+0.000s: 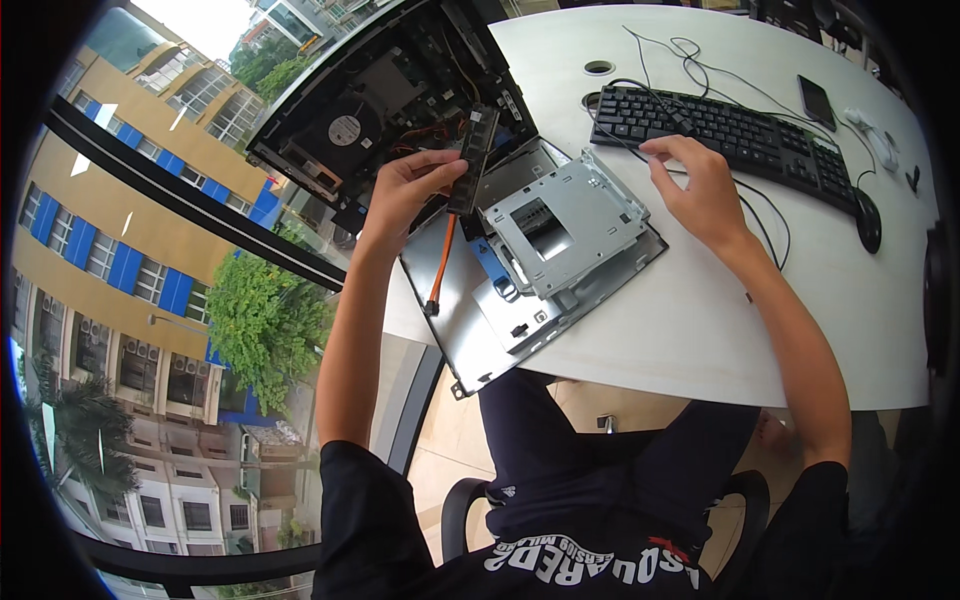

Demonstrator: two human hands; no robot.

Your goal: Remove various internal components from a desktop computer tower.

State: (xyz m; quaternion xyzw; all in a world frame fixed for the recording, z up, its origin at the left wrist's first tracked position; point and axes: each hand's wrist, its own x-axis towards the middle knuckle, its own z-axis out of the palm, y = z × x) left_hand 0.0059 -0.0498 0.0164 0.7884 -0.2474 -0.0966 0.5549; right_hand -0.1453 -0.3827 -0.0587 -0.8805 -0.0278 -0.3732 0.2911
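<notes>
Pinching a slim dark strip (pixel 477 150) near mid-length, grasping it by one side between the thumb and fingers of the left hand (pixel 410 190). Pointing the strip's upper end away from the body and slightly rightward, slanting the long axis steeply, aiming the lower end back toward an orange cable (pixel 443 262). Presenting the strip where an open black computer case (pixel 400 75) is meeting a silver metal bracket (pixel 585 220), leaving contact with the hardware beneath impossible to tell. Bending the fingers of the right hand (pixel 695 190) loosely, parting thumb and forefinger in an unclasped pose just beside a black keyboard (pixel 745 140). Sitting at a white table (pixel 640 330), with a black mouse (pixel 867 222) and a dark phone (pixel 816 103) lying farther right.
</notes>
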